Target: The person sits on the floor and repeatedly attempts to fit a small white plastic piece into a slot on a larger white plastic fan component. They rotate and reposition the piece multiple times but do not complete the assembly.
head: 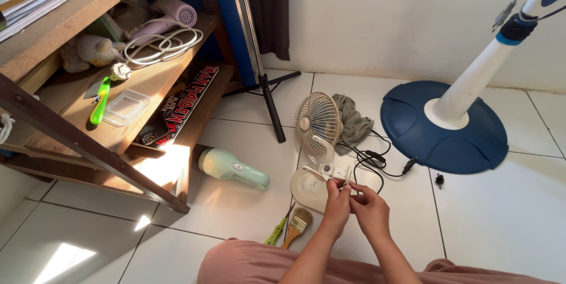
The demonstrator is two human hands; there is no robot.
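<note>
My left hand (337, 206) and my right hand (371, 208) meet over the white tiled floor, and together they pinch a small pale part (347, 177) at the neck of a little cream desk fan (318, 124). The fan stands on its round base (308, 190) just beyond my fingers, with its wire cage facing left. Its black cord (377, 160) loops away to the right. By my left forearm lie a green-handled screwdriver (275, 232) and a wooden paintbrush (298, 225).
A large standing fan with a dark blue round base (443, 126) fills the right side. A grey rag (355, 122) lies behind the small fan, a mint hair dryer (232, 169) lies to the left, and a black tripod leg (272, 107) slants down. A wooden shelf (118, 83) holds clutter.
</note>
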